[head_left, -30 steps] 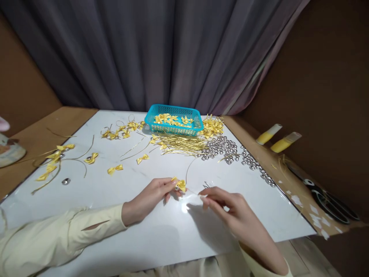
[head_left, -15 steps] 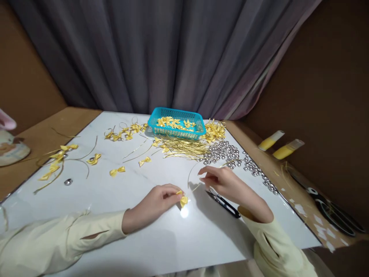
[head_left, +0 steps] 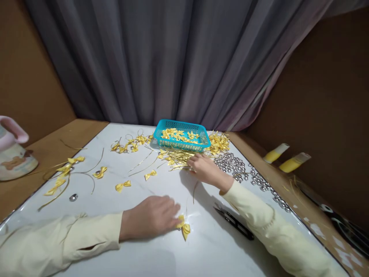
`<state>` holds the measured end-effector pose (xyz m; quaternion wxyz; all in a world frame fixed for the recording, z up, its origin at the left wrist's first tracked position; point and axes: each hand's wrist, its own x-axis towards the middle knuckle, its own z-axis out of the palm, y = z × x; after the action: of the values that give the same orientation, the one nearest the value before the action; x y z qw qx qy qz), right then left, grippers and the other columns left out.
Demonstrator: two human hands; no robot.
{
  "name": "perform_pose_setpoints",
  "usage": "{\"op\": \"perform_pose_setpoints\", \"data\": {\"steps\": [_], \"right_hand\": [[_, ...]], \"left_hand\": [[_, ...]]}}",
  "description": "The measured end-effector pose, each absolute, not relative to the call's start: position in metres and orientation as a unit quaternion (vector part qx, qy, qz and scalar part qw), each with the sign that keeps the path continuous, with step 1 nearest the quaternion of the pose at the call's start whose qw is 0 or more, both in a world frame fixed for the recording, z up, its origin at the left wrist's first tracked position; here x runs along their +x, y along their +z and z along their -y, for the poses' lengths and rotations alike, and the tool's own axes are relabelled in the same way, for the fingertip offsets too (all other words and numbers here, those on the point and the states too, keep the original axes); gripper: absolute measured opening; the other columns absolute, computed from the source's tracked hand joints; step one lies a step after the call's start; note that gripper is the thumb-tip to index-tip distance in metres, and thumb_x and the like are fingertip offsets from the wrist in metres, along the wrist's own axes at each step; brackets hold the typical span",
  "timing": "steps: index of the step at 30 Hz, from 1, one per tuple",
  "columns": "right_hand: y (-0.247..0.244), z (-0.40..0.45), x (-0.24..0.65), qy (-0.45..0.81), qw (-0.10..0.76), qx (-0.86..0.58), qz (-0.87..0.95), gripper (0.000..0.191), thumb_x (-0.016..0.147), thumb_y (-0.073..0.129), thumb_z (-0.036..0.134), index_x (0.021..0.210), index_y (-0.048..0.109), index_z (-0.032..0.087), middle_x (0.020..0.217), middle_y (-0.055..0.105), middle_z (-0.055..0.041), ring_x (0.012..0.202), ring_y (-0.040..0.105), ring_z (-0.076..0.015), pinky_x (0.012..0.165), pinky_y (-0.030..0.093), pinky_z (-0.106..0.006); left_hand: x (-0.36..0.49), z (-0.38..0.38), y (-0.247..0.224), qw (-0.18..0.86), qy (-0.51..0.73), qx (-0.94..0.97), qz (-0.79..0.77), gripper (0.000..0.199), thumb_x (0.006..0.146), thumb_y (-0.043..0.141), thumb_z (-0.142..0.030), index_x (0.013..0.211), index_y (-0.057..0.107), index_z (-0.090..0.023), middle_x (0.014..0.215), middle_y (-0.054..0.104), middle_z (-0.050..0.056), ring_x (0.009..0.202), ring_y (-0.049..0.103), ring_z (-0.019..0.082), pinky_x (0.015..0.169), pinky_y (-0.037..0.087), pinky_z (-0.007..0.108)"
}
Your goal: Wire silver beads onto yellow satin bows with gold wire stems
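A yellow ribbon bow (head_left: pixel 184 227) lies on the white tabletop (head_left: pixel 161 254), with a thin cord trailing up from it. My left hand (head_left: pixel 154 216) is at the bow's left edge, its fingers loosely apart and blurred; the thumb side reaches the ribbon. My right hand (head_left: pixel 203 167) is over the front of a bundle of gold cords (head_left: pixel 180 157), fingers bent down and tips partly hidden, so a grip on a cord does not show. Between the hands lies a loose piece of cord (head_left: pixel 195 192). Black thread snips (head_left: pixel 235 223) rest below my right forearm.
Behind the cords stands a turquoise basket (head_left: pixel 209 143) of yellow bows. Small silver bells (head_left: pixel 230 163) spread to the right. More bows (head_left: pixel 123 186) and cords lie left. A pink-handled jug (head_left: pixel 17 154) stands far left; two yellow-filled tubes (head_left: pixel 295 162) lie right.
My right hand has moved forward and left onto the gold cords. My left hand has loosened from the bow, which now lies on the table. The view has tilted up a little.
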<state>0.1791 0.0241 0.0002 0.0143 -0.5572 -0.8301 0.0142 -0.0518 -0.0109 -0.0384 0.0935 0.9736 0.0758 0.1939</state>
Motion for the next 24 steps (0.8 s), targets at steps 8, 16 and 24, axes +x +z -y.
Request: {"op": "perform_pose_setpoints", "data": {"steps": [8, 16, 24], "right_hand": [[-0.026, -0.057, 0.169, 0.022, 0.036, -0.499, 0.866, 0.016, 0.088, 0.047, 0.005, 0.086, 0.062, 0.01, 0.087, 0.064, -0.0115, 0.087, 0.059, -0.02, 0.079, 0.042, -0.03], [0.014, -0.038, 0.189, 0.138, 0.278, -0.532, 0.788, 0.018, 0.085, 0.054, 0.013, 0.083, 0.072, 0.013, 0.087, 0.07, -0.0112, 0.081, 0.064, -0.0201, 0.075, 0.046, -0.031], [0.024, 0.011, 0.178, 0.377, 0.47, -0.555, 0.574, 0.035, 0.079, 0.063, 0.04, 0.097, 0.071, 0.011, 0.071, 0.071, -0.0082, 0.06, 0.064, -0.0156, 0.059, 0.052, -0.03]], "left_hand": [[-0.059, 0.028, -0.061, -0.024, 0.309, 0.93, 0.199, 0.016, 0.075, 0.056, -0.018, 0.082, 0.067, -0.01, 0.044, 0.04, -0.002, 0.035, 0.031, 0.012, 0.029, 0.022, 0.026], [-0.054, 0.007, -0.049, 0.021, 0.385, 0.923, 0.005, 0.025, 0.085, 0.04, -0.013, 0.106, 0.052, -0.006, 0.06, 0.056, 0.003, 0.05, 0.045, 0.016, 0.046, 0.037, 0.029], [-0.039, -0.065, -0.058, -0.122, 0.432, 0.892, -0.056, 0.038, 0.084, 0.047, -0.008, 0.118, 0.049, -0.025, 0.119, 0.053, 0.013, 0.109, 0.049, 0.026, 0.085, 0.035, 0.039]]}}
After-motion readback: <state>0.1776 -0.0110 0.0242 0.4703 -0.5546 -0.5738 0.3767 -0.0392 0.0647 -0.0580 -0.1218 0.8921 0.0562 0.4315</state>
